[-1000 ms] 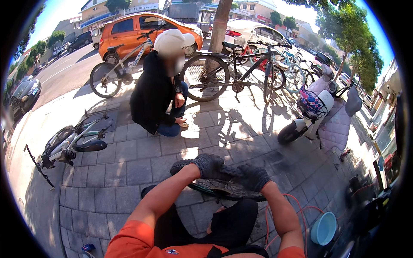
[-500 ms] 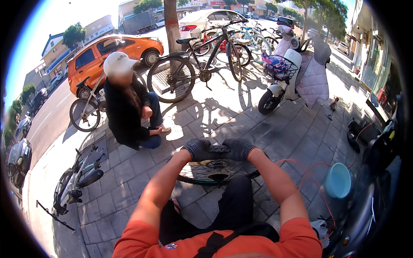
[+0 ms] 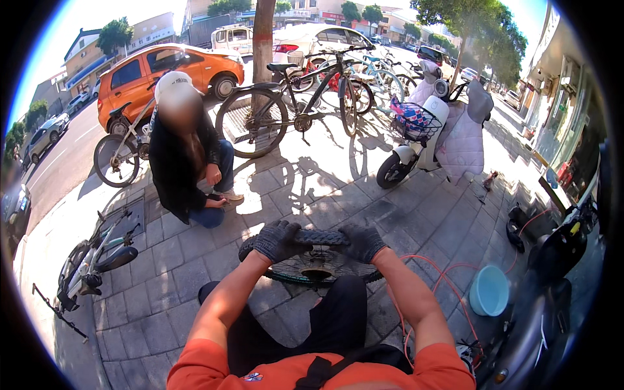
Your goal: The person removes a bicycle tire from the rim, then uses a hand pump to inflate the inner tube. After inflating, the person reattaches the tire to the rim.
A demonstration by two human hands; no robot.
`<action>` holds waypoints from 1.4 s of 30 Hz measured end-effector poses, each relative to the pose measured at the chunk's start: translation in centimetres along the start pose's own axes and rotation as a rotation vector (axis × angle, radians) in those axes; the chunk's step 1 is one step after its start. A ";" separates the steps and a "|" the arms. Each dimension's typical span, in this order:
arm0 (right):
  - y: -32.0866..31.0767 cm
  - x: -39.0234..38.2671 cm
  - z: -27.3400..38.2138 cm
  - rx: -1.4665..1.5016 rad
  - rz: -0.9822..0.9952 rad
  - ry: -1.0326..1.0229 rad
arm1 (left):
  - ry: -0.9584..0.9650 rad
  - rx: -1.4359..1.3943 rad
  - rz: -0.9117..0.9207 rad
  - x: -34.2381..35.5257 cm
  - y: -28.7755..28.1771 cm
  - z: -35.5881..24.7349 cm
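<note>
Both my hands wear dark knit gloves and grip a black knobby bicycle tire [image 3: 321,238] along its far, top section. My left hand [image 3: 276,242] has its fingers wrapped on it left of centre. My right hand [image 3: 363,243] grips it to the right, leaving a stretch of tread showing between them. The spoked wheel [image 3: 317,265], with a dark hub, sits tilted beyond my knees. Whether the tire is fully seated on the rim I cannot tell.
A person [image 3: 184,169] in a white cap squats left-front. A bike [image 3: 97,260] lies left. Parked bikes [image 3: 302,120], a quilt-covered scooter [image 3: 455,143] and an orange car [image 3: 149,81] stand beyond. At right are a blue basin [image 3: 489,291], red hose [image 3: 465,264] and dark motorcycle [image 3: 543,292].
My gloved hands have moved apart along the tire, exposing more tread between them. The view has swung, shifting the surroundings; the crouching person stays squatting.
</note>
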State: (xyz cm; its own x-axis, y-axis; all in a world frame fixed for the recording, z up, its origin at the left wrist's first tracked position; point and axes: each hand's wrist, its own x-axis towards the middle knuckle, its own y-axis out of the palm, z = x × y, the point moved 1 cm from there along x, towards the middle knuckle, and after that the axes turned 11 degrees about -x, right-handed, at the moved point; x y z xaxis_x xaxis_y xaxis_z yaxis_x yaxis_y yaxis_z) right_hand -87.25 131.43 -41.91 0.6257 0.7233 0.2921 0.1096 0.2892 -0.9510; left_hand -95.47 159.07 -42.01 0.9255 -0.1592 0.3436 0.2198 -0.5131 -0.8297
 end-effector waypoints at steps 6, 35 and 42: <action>0.2 0.7 -0.2 -0.029 -0.163 -0.049 | 0.101 0.028 -0.027 1.4 -1.0 0.2; -1.6 -2.4 -1.2 0.051 0.219 0.152 | 0.037 0.050 0.466 5.3 0.6 -4.6; -2.4 -2.9 -0.3 0.064 0.270 0.113 | 0.036 0.107 0.490 5.2 0.8 -6.0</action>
State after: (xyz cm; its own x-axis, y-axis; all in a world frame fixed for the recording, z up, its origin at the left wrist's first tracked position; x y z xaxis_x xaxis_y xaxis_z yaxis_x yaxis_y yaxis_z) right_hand -89.05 128.47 -40.53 0.7079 0.7062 0.0130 -0.1193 0.1377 -0.9833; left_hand -92.34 152.77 -38.23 0.9170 -0.3898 -0.0844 -0.2060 -0.2817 -0.9371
